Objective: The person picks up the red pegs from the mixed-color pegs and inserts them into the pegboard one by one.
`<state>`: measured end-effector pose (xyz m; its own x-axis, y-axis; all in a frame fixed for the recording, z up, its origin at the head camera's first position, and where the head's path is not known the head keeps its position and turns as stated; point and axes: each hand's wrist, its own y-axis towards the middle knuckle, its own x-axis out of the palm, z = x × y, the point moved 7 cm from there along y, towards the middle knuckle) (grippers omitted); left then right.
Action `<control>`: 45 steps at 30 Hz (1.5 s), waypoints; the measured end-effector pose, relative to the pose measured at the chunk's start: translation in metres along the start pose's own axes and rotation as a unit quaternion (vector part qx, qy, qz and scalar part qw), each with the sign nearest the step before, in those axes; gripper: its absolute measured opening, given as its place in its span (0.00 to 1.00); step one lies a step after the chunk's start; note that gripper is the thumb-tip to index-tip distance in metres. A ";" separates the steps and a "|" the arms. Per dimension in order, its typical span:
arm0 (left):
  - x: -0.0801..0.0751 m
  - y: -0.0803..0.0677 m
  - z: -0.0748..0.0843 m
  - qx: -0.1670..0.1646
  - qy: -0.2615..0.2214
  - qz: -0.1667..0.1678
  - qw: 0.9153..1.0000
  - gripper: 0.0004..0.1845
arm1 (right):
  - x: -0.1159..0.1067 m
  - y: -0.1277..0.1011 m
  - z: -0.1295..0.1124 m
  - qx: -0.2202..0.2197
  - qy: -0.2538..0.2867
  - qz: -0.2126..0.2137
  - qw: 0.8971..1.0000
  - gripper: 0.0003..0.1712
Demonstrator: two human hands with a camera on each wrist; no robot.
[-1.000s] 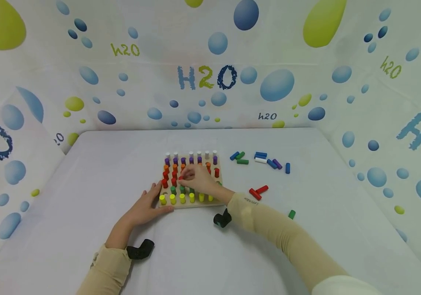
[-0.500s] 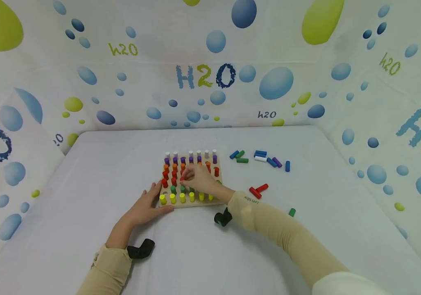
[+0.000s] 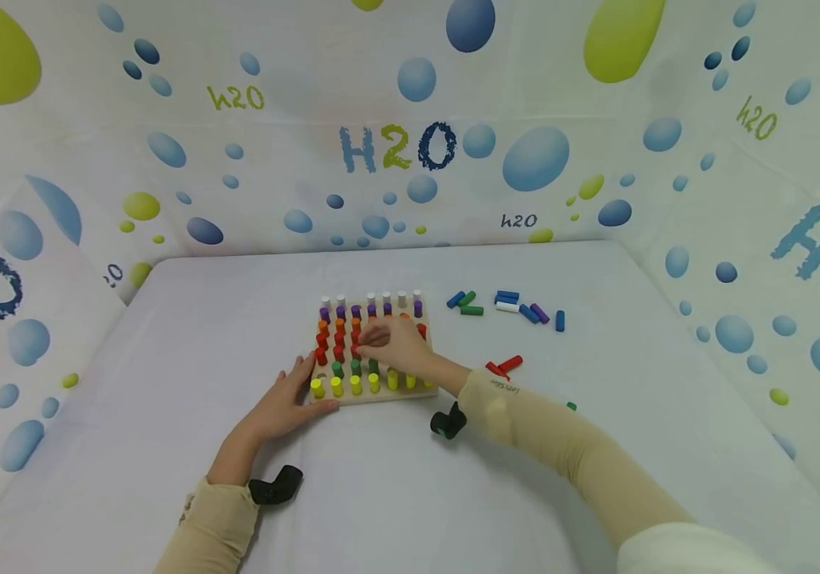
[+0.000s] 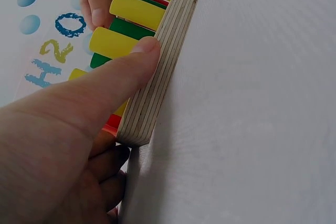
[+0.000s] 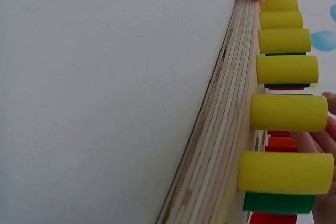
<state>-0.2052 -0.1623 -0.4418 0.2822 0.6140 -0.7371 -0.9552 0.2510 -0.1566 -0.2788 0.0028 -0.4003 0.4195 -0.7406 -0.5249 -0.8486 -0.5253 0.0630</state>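
— While my left hand [image 3: 286,405] gripped the wooden pegboard's [image 3: 388,395] near-left corner, my right hand [image 3: 399,347] pinched a red peg [image 3: 356,348] over its middle rows.

— Advice?

— I judged it best lowered straight, upright. Neighbouring pegs crowded it; loose pegs [image 3: 509,307] lay right on the worktop [image 3: 166,335].

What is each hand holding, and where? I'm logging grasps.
Left hand holds the wooden pegboard at its near-left corner. Right hand pinches a red peg, apparently near its top.
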 end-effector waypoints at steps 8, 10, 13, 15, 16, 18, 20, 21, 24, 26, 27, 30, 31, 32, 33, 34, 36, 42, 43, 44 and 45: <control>0.000 0.001 -0.001 -0.005 0.000 -0.002 1.000 0.54 | -0.019 -0.012 -0.007 -0.051 0.011 0.006 0.999 0.12; 0.001 0.001 -0.002 -0.008 -0.002 -0.002 1.000 0.55 | -0.025 -0.016 -0.008 -0.063 0.017 0.008 0.998 0.12; 0.001 0.001 -0.003 -0.010 -0.001 -0.002 1.000 0.55 | -0.034 -0.021 -0.006 -0.062 0.012 0.013 0.998 0.11; 0.001 0.001 -0.003 -0.011 0.001 -0.001 1.000 0.55 | -0.040 -0.025 -0.004 -0.051 0.007 0.018 0.999 0.12; 0.001 0.001 -0.003 -0.010 0.001 0.000 1.000 0.55 | -0.043 -0.027 -0.002 -0.044 0.007 0.020 0.999 0.12; 0.001 0.001 -0.003 -0.008 0.001 0.002 1.000 0.55 | -0.049 -0.031 -0.001 -0.038 0.002 0.024 0.999 0.12; 0.001 0.001 -0.003 -0.006 0.001 0.003 1.000 0.55 | -0.054 -0.035 0.002 -0.030 -0.001 0.028 0.999 0.13; 0.001 0.001 -0.003 -0.005 0.000 0.003 1.000 0.55 | -0.057 -0.036 0.003 -0.028 -0.004 0.030 0.999 0.13; 0.002 0.001 -0.003 -0.006 0.001 0.002 1.000 0.55 | -0.064 -0.042 0.007 -0.024 -0.013 0.034 0.999 0.13; 0.002 0.002 -0.004 -0.007 0.002 0.000 1.000 0.55 | -0.069 -0.045 0.011 -0.016 -0.015 0.037 0.999 0.14; 0.002 0.002 -0.004 -0.008 0.001 0.000 1.000 0.55 | -0.071 -0.047 0.012 -0.013 -0.015 0.038 0.999 0.14; 0.002 0.001 -0.004 -0.011 0.000 -0.001 1.000 0.55 | -0.078 -0.052 0.016 -0.006 -0.016 0.041 0.999 0.15; 0.001 0.001 -0.004 -0.012 -0.001 -0.003 1.000 0.55 | -0.080 -0.053 0.017 -0.005 -0.017 0.042 0.999 0.16; 0.001 0.000 -0.003 -0.015 -0.003 -0.004 1.000 0.55 | -0.083 -0.055 0.017 -0.003 -0.018 0.043 0.999 0.16; 0.001 0.000 -0.004 -0.018 -0.002 -0.005 1.000 0.55 | -0.085 -0.056 0.017 -0.004 -0.019 0.044 0.999 0.16; 0.001 0.000 -0.003 -0.021 -0.004 -0.007 1.000 0.55 | -0.086 -0.058 0.018 -0.004 -0.022 0.046 0.999 0.16; 0.001 -0.001 -0.004 -0.025 -0.004 -0.009 1.000 0.55 | -0.090 -0.061 0.019 -0.005 -0.027 0.049 0.998 0.16; 0.000 0.001 -0.003 -0.019 -0.004 -0.007 1.000 0.55 | -0.100 -0.068 0.025 -0.001 -0.033 0.059 0.998 0.17; 0.000 0.001 -0.003 -0.017 -0.005 -0.007 1.000 0.55 | -0.101 -0.069 0.026 0.000 -0.033 0.059 0.998 0.17; 0.000 0.001 -0.002 -0.017 -0.005 -0.007 1.000 0.55 | -0.103 -0.070 0.027 0.002 -0.033 0.060 0.998 0.18; 0.000 0.002 -0.003 -0.017 -0.006 -0.007 1.000 0.55 | -0.104 -0.072 0.028 0.005 -0.034 0.061 0.998 0.18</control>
<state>-0.2067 -0.1636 -0.4439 0.2969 0.6199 -0.7263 -0.9535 0.2341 -0.1900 -0.2708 0.1297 -0.3742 0.2899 -0.7691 -0.5697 -0.8956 -0.4278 0.1218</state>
